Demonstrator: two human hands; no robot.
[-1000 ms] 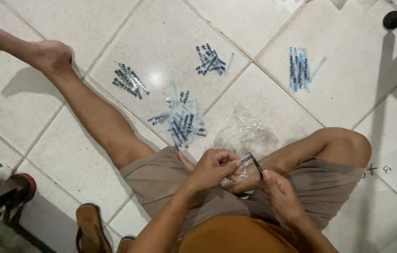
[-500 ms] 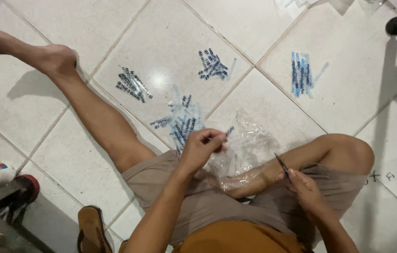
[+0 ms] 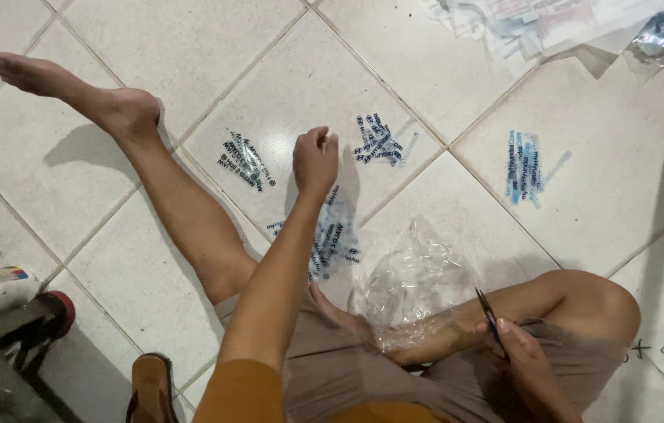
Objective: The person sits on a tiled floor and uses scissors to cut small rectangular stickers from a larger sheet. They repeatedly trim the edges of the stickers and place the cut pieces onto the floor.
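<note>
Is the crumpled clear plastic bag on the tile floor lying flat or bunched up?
Bunched up: the crumpled clear plastic bag shows creases and raised folds beside the bent leg.

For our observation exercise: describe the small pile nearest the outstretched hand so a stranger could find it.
Start at the white tiled floor, then the extended left hand. Just right of it lies a small pile of clear strips with blue print. Unlike the other piles, it lies criss-crossed beside a tile joint.

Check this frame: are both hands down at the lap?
No: the left hand is stretched out over the floor tiles, while the right hand holds scissors by the knee.
</note>
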